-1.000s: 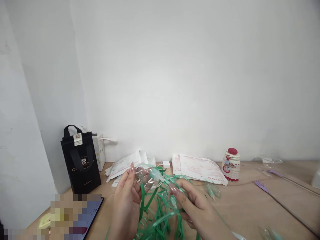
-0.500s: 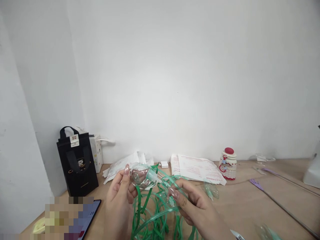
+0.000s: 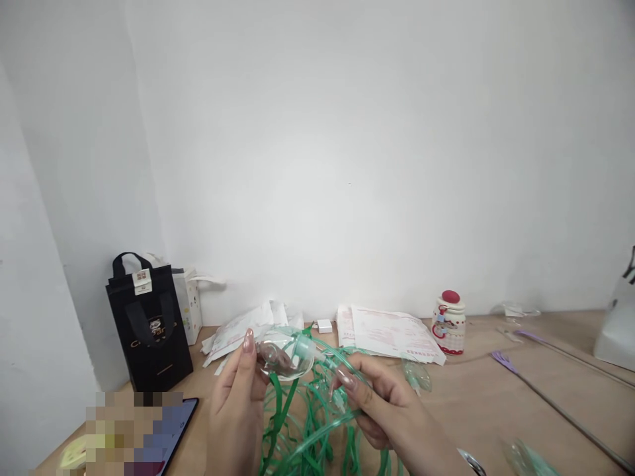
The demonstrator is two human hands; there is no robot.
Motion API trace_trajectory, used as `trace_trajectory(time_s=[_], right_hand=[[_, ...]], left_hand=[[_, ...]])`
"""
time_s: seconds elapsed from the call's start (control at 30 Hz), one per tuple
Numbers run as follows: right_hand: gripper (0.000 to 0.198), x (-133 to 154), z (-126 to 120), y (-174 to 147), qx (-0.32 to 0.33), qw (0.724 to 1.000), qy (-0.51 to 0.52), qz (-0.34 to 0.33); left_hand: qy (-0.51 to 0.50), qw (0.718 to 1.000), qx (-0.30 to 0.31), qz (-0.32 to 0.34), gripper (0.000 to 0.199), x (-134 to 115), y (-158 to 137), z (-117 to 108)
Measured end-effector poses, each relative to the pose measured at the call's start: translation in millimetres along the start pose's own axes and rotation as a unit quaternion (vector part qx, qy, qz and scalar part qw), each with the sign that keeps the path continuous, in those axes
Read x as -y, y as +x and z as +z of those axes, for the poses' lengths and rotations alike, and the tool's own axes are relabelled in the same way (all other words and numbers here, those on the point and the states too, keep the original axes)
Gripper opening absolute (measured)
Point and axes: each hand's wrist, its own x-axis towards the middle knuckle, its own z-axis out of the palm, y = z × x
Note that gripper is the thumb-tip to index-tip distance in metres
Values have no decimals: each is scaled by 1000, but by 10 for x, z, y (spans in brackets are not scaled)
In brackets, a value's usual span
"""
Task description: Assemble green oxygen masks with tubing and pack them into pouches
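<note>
A clear plastic oxygen mask (image 3: pixel 285 363) with a pale green connector (image 3: pixel 303 346) is pinched at its left side by my left hand (image 3: pixel 243 377), whose fingers show through the plastic. My right hand (image 3: pixel 380 396), thumb and fingers closed, grips green tubing (image 3: pixel 325 426) close to the connector's right end. Whether the tubing is joined to the connector I cannot tell. Beneath both hands lies a tangle of green straps (image 3: pixel 310 430) and more tubing.
White printed wrappers (image 3: pixel 391 330) lie along the wall. A jar-shaped bottle (image 3: pixel 449 324) and another clear mask (image 3: pixel 415 373) are to the right, near purple-ended rods (image 3: pixel 506 360). At left are a black paper bag (image 3: pixel 151 330) and a phone (image 3: pixel 181 423).
The mask has turned slightly, showing more of its rounded front. Both hands keep their grips, and the whole view has shifted a little.
</note>
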Motion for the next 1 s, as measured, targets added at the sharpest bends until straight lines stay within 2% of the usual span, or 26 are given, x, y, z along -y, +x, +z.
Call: trace_trajectory(time_s=[0.13,0.2,0.3,0.37,0.4,0.47,0.53,0.6,0.73,0.83,1.0], right_hand=[[32,-13,10,14,15,999,24,20],[32,-23,41,22,-5,1000,-4,12],[32,-29,109,11,-42,997,-59,-17],[32,-27,155,-14,-55,994,-85,-32],[31,-25,174,-30,-60,993,-96,-35],[31,-24,203,-62,-71,990,-117,-34],[32,-28,217,-88,-71,987,-140,-38],[33,-35,221,-105,-63,983,-163,-52],[31,-52,227,-110,-56,974,-205,-78],[28,-61,245,-99,-57,969,-222,-93],[32,-82,292,-74,-62,963,-239,-111]], left_hand=[[37,998,-1,43,21,-24,24,-27],[49,998,12,40,25,-37,13,-25],[92,991,72,65,39,-35,-32,11],[128,986,71,86,37,-19,-67,52],[139,986,57,79,36,-10,-83,74],[151,988,37,25,37,6,-108,109],[151,987,36,-29,40,11,-121,126],[149,987,44,-49,40,3,-129,122],[194,979,69,-6,40,-44,-143,95],[258,964,43,45,34,-71,-156,95],[294,954,31,49,23,-48,-163,106]])
